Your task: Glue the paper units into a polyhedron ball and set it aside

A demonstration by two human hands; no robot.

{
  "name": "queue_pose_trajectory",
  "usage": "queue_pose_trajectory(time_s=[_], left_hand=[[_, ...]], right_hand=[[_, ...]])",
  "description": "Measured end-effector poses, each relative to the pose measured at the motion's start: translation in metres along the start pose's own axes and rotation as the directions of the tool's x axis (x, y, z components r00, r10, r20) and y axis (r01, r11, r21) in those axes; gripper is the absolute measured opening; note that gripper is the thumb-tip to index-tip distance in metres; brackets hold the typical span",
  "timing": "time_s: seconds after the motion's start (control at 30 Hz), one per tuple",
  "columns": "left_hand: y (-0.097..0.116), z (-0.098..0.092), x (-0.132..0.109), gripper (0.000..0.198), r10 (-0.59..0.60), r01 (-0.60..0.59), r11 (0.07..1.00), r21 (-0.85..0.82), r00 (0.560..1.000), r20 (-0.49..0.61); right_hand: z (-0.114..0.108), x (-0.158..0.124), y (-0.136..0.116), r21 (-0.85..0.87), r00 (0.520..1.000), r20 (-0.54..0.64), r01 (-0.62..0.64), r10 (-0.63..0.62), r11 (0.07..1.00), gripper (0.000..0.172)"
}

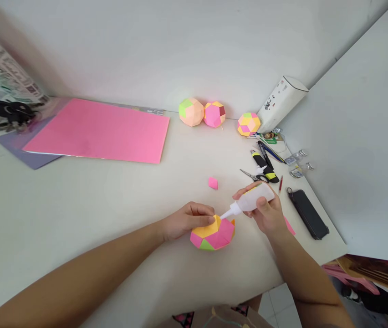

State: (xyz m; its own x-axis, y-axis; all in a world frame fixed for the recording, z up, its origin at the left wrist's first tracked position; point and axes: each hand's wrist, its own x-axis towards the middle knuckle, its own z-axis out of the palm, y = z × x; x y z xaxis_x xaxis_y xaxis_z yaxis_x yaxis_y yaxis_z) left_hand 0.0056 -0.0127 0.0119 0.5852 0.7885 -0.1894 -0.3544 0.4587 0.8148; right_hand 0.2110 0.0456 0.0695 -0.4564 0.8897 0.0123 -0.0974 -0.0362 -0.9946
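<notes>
A many-sided paper ball [216,238] in pink, yellow and green rests on the white table near its front edge. My left hand [189,221] pinches a yellow flap at the top of this ball between thumb and fingers. In my right hand [269,216] is a white glue bottle [253,198], tilted so that its narrow nozzle points down to the left. The nozzle tip is at the yellow flap, close to my left thumb. Beyond the ball lies a small pink paper piece [213,183]. Part of another pink paper piece [288,225] shows behind my right wrist.
Three finished-looking paper balls [191,112] stand along the wall, one beside a white cylinder [283,104]. Scissors [253,176], a cutter [265,166], pens, small glass bottles and a black case [308,213] lie on the right. Pink sheets [101,132] cover the back left.
</notes>
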Motion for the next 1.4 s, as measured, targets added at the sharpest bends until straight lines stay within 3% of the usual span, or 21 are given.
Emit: queue_pose_trajectory(time_s=[0.23,0.43,0.53,0.7,0.77,0.83,0.9,1.0,1.1,1.23,1.4], left_hand=[[-0.001,-0.002,0.000,0.026,0.005,-0.005,1.000,0.028,1.000,0.007],[-0.002,-0.002,0.000,0.033,0.001,-0.001,1.000,0.025,1.000,-0.004],[-0.003,-0.003,0.000,0.032,0.009,-0.009,1.000,0.022,1.000,0.002],[-0.004,-0.006,0.000,0.031,0.018,-0.019,0.999,0.036,1.000,0.017],[-0.004,-0.006,0.000,0.031,0.010,-0.010,0.999,0.041,1.000,0.020],[-0.002,-0.007,0.000,0.031,-0.001,0.000,0.999,0.044,1.000,0.021],[-0.001,-0.006,0.000,0.031,-0.011,0.010,0.999,0.041,1.000,0.028],[0.000,-0.006,-0.001,0.031,-0.013,0.012,0.999,0.040,0.999,0.037],[-0.001,-0.007,-0.001,0.029,-0.011,0.009,0.999,0.037,0.999,0.032],[-0.002,-0.007,-0.001,0.025,-0.016,0.015,0.999,0.031,0.999,0.037],[-0.003,-0.008,0.000,0.024,-0.022,0.021,0.999,0.032,0.999,0.037]], right_hand=[[-0.001,0.001,0.009,0.092,0.992,0.033,-0.120,0.118,0.988,0.035],[-0.002,-0.001,0.011,0.156,0.957,0.188,-0.251,0.220,0.955,0.035],[-0.006,0.001,0.009,0.231,0.951,0.225,-0.266,0.215,0.936,0.035],[-0.018,0.012,0.013,0.203,0.986,0.073,-0.161,0.149,0.966,0.033],[-0.023,0.017,0.020,0.055,0.991,0.002,-0.132,0.132,0.990,0.032],[-0.027,0.021,0.029,-0.212,0.994,-0.101,-0.054,0.033,0.976,0.033],[-0.029,0.023,0.038,-0.495,0.979,-0.138,0.061,-0.147,0.867,0.031],[-0.029,0.024,0.047,-0.709,0.946,-0.051,0.192,-0.321,0.679,0.029],[-0.027,0.023,0.050,-0.805,0.939,0.053,0.241,-0.339,0.542,0.025],[-0.026,0.020,0.051,-0.888,0.954,0.125,0.230,-0.271,0.398,0.021],[-0.025,0.019,0.050,-0.921,0.936,0.185,0.271,-0.300,0.280,0.015]])
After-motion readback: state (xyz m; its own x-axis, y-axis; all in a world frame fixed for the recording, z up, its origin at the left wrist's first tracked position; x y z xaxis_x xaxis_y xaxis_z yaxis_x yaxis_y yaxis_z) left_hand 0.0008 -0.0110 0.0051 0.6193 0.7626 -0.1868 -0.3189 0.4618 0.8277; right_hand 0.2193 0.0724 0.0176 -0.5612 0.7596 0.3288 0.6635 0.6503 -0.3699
